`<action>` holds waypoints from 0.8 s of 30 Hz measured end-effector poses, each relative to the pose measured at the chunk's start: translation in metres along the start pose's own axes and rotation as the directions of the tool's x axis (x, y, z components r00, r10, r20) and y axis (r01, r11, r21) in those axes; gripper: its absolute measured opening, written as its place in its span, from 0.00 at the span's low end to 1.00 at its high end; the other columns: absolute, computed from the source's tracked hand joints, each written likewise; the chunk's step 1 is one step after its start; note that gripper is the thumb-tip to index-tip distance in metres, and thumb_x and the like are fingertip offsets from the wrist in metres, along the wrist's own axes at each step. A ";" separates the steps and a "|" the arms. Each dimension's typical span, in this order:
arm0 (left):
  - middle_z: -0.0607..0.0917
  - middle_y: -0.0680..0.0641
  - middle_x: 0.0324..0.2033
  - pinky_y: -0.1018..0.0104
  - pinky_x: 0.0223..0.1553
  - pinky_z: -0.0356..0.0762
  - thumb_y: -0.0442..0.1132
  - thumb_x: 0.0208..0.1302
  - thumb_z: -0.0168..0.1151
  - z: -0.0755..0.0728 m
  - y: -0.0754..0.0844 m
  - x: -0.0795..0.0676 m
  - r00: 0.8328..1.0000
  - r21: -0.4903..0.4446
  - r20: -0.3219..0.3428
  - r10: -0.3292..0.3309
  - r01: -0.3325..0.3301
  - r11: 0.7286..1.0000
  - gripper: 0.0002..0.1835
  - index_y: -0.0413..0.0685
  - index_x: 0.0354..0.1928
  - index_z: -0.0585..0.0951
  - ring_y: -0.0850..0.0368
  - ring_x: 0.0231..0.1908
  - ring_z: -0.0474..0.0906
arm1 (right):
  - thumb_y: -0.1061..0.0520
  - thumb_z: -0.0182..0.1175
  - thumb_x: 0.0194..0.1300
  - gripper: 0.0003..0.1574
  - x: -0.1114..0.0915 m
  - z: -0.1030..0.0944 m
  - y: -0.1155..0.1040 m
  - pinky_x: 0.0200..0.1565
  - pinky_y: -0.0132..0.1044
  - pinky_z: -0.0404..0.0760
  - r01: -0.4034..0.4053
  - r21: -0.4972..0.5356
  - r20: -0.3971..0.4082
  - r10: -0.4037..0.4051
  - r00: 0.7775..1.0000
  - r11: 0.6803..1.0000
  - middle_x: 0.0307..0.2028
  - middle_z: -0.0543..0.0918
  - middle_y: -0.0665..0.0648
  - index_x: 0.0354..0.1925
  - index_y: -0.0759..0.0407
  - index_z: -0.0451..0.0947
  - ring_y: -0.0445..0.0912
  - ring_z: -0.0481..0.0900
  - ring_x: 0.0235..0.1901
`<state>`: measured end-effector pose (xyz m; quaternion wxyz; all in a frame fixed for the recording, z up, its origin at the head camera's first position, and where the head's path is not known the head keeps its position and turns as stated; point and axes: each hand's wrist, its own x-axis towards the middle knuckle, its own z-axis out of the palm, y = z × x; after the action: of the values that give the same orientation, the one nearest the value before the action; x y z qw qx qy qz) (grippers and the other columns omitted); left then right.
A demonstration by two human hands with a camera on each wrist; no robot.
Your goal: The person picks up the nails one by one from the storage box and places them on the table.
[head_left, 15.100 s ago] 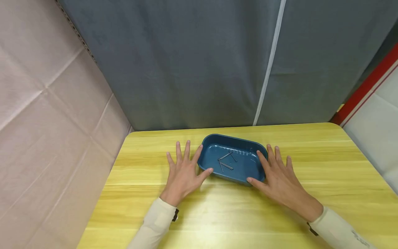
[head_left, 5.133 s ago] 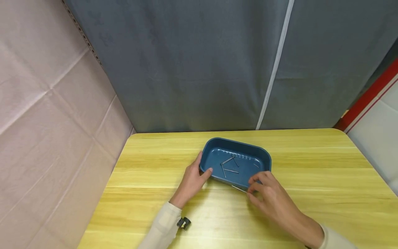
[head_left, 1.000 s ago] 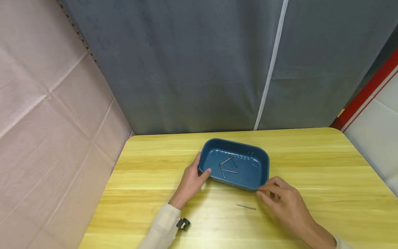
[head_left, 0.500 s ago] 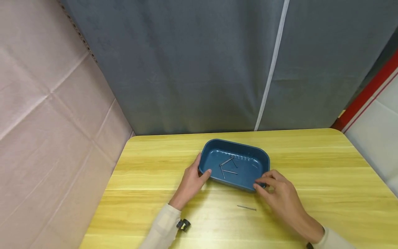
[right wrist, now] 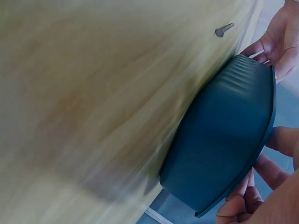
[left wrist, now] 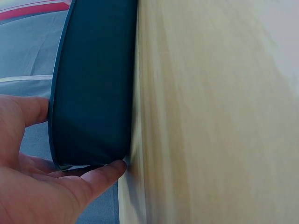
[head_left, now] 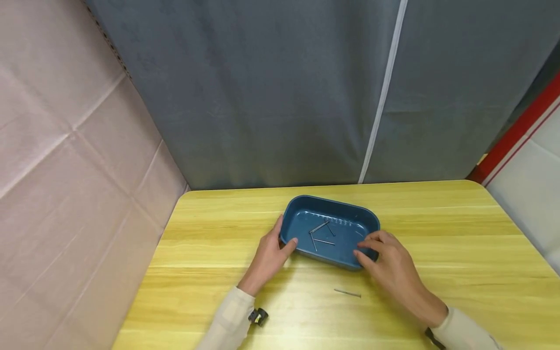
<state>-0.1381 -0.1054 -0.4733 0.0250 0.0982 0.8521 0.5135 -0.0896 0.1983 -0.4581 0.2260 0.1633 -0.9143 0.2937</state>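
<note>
A dark blue rectangular tray (head_left: 350,255) stands on the table, with several thin metal nails (head_left: 324,241) loose on its floor. My left hand (head_left: 268,255) grips the tray's left end, thumb at the rim and fingers along the outer wall. Over the tray's near right corner is my right hand (head_left: 393,267), its fingers bent, thumb and index fingertips a little apart. Nothing shows between those fingertips. One more nail (head_left: 347,293) lies on the table in front of the tray; the right wrist view shows this nail (right wrist: 224,30) head-on.
The tray rests on a yellow wood-grain table (head_left: 210,233). A grey curtain (head_left: 262,97) hangs behind the table's far edge. Pale panels (head_left: 78,204) stand at the left, and a red-edged white panel (head_left: 538,160) at the right.
Some seconds ago the right hand carried a nail out of the tray; it now lies on the table. In the last second that hand moved forward over the tray's corner. The left hand stays put.
</note>
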 end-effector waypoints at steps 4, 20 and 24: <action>0.65 0.36 0.83 0.46 0.73 0.74 0.42 0.81 0.65 0.000 -0.001 0.000 1.000 0.020 -0.005 0.007 -0.007 1.000 0.44 0.38 0.88 0.54 0.42 0.76 0.72 | 0.62 0.86 0.55 0.12 0.004 0.002 0.001 0.39 0.44 0.85 0.007 -0.017 0.029 -0.006 1.000 1.000 0.40 0.86 0.52 0.38 0.61 0.94 0.47 0.81 0.41; 0.65 0.37 0.82 0.47 0.74 0.73 0.42 0.80 0.66 0.000 0.000 0.000 1.000 0.048 -0.011 0.007 -0.006 0.999 0.45 0.38 0.88 0.54 0.44 0.76 0.71 | 0.58 0.84 0.59 0.14 0.026 0.007 0.001 0.46 0.53 0.80 0.006 -0.112 0.192 0.016 0.981 0.994 0.42 0.87 0.58 0.41 0.63 0.94 0.55 0.79 0.44; 0.65 0.36 0.82 0.47 0.74 0.73 0.42 0.80 0.66 0.000 -0.001 0.001 1.000 0.045 -0.010 0.009 -0.008 0.999 0.45 0.36 0.87 0.54 0.43 0.77 0.71 | 0.59 0.85 0.58 0.14 0.029 0.010 0.003 0.46 0.53 0.79 0.021 -0.108 0.182 -0.001 0.983 0.994 0.42 0.87 0.59 0.41 0.64 0.94 0.56 0.79 0.44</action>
<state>-0.1387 -0.1053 -0.4741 0.0161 0.0998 0.8630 0.4949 -0.1183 0.1892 -0.4523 0.1519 0.1817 -0.9450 0.2257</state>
